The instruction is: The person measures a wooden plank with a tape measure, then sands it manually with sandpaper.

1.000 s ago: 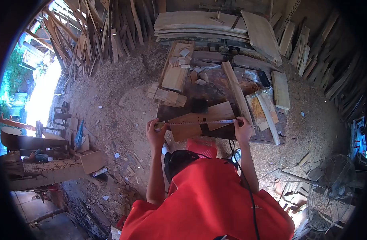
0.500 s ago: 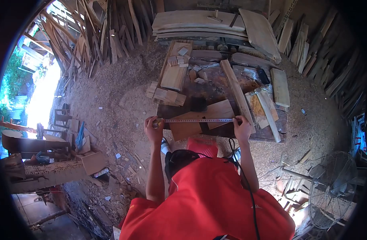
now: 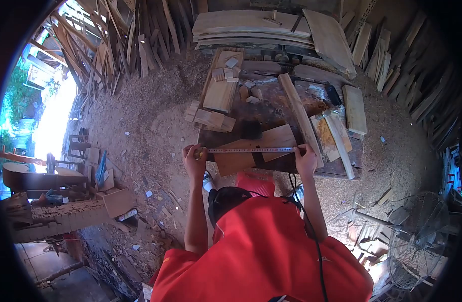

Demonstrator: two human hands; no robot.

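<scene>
A tape measure [image 3: 251,150] is stretched level across the front of the dark work table [image 3: 276,113]. My left hand [image 3: 195,157] is closed around its case at the left end, just off the table's left front corner. At the other end my right hand [image 3: 305,157] pinches the tape near the foot of a long wooden bar [image 3: 297,113]. Beneath the tape lie two flat boards, one darker [image 3: 235,160] and one lighter [image 3: 279,141], with a dark block [image 3: 250,129] just behind them.
Wood pieces [image 3: 220,95] are stacked on the table's left side, and narrow boards [image 3: 338,138] lie at its right. Large planks [image 3: 251,25] stand behind. A wire fan [image 3: 417,241] is at the lower right, a bench [image 3: 65,214] at the left.
The view has shifted very slightly. Both hands hold the stretched tape in nearly the same place as before.
</scene>
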